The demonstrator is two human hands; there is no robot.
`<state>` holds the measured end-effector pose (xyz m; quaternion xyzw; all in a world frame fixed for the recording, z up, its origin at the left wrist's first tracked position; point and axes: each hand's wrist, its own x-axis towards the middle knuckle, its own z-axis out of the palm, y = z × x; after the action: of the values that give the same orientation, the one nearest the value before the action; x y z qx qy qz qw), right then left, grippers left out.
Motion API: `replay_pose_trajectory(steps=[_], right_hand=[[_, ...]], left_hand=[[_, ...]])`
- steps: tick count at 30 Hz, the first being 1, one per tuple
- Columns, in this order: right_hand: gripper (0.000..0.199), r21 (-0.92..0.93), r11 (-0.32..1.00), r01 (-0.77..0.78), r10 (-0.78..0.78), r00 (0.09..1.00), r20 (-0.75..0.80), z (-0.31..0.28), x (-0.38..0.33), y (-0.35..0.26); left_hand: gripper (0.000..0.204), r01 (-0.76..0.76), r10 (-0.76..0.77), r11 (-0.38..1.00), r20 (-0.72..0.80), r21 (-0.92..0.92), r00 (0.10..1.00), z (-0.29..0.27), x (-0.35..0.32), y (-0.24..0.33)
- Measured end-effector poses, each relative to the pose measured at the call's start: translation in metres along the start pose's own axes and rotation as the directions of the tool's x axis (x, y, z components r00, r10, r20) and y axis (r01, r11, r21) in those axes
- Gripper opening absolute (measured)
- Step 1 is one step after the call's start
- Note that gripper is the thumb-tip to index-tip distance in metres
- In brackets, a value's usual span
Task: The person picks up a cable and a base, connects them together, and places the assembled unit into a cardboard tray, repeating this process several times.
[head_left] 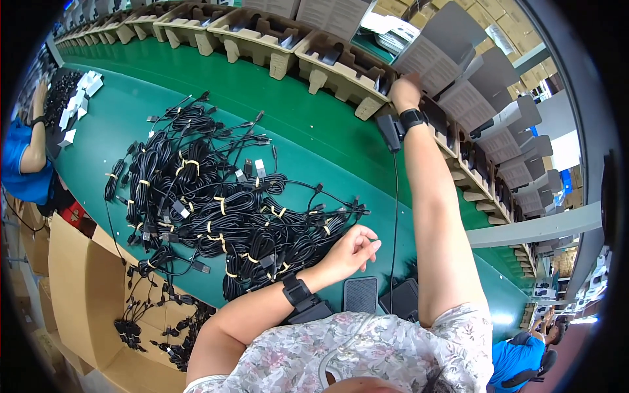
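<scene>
My left hand (354, 249) hovers over the near edge of a big pile of black bundled cables (216, 209) tied with yellow bands; its fingers are loosely curled and hold nothing. My right hand (405, 92) reaches far out to a moulded pulp tray (341, 69) on the green conveyor belt (275, 105), its fingers hidden at a grey carton flap (445, 46). A black device (390, 131) with a thin cable hangs under the right wrist. Both wrists wear black bands.
A row of pulp trays (255, 33) runs along the belt's far side, with open grey boxes (498, 124) to the right. A cardboard box (151, 314) with more cables stands at my lower left. Two black adapters (380, 295) lie near me. A person in blue (23, 157) works at far left.
</scene>
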<state>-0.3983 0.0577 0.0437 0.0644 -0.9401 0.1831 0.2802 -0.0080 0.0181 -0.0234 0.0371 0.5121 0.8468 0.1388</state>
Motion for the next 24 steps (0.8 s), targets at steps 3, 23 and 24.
replay_pose_trajectory(steps=[3,23,24], right_hand=[[0.026,0.014,1.0,-0.009,0.008,0.996,0.091,-0.003,-0.007,0.0],[0.027,0.039,0.691,0.722,-0.671,0.621,0.405,-0.19,-0.125,0.016],[0.029,0.049,0.685,0.727,-0.66,0.591,0.464,-0.204,-0.148,0.025]], left_hand=[[0.022,-0.004,0.004,1.0,-0.007,-0.004,1.0,-0.003,-0.003,-0.001],[0.017,-0.052,0.054,0.998,-0.036,0.044,0.998,-0.013,0.005,-0.003],[0.016,-0.06,0.062,0.997,-0.042,0.045,0.997,-0.014,0.006,-0.002]])
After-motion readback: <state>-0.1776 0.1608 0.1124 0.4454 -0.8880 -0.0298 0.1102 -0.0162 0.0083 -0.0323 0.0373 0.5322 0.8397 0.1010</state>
